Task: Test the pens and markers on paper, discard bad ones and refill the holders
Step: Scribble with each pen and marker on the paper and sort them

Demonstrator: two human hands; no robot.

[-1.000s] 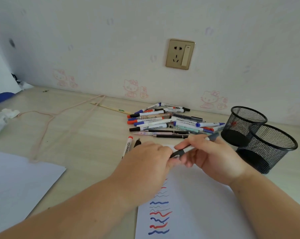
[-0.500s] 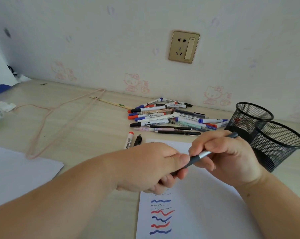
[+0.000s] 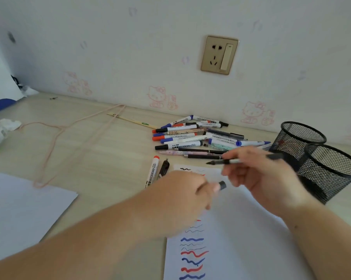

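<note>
My right hand [image 3: 257,176] holds a grey pen [image 3: 231,161] uncapped, its tip pointing left above the top of the test paper [image 3: 241,239]. My left hand [image 3: 182,201] is closed on the pen's dark cap [image 3: 222,184], a short way below the tip. The paper carries several wavy red, blue and black test lines [image 3: 192,253]. A pile of pens and whiteboard markers [image 3: 192,138] lies by the wall. Two black mesh holders [image 3: 299,138] [image 3: 332,170] stand at the right, with nothing visible inside.
A red-capped whiteboard marker [image 3: 152,171] and a short black pen [image 3: 163,168] lie apart, left of the paper. A pink wire hanger [image 3: 69,142], a wooden ruler [image 3: 130,120], crumpled tissue [image 3: 0,132] and another white sheet [image 3: 19,209] lie to the left. A wall socket [image 3: 219,55] is behind.
The cap has come off the grey pen. My left hand has drawn down and left with the cap, while my right hand has lifted the pen up and to the right.
</note>
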